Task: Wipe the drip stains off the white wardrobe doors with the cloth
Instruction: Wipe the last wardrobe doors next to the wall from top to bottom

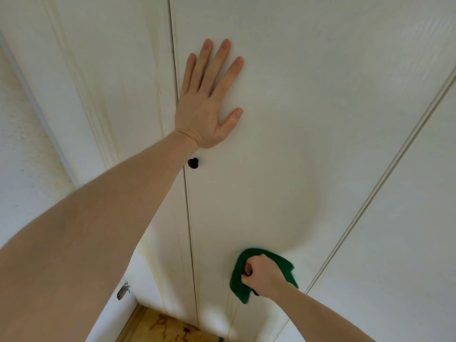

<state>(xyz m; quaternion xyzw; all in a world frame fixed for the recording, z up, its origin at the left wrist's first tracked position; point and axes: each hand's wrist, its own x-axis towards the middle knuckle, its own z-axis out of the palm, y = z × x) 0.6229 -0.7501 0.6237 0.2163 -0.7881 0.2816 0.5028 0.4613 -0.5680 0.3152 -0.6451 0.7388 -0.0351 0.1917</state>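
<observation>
Green cloth [265, 272] bunched in my right hand [262, 274], fingers curled tight around it, pressed low on the white wardrobe door [308, 144], my left hand [206, 104] flat above the black knob [193, 163], fingers spread straight.

A rough, white-painted textured wall [22, 134] fills the left edge, faintly speckled with brownish marks. Low on the left, a small grey metal latch [123, 290] sits on a white panel [116, 314]. At the bottom, a strip of mottled yellow-brown floor [170, 328] shows, blotched with darker brown patches, with a pale wooden skirting strip [132, 324] along its left edge. The light is soft and even, without hard shadows.
</observation>
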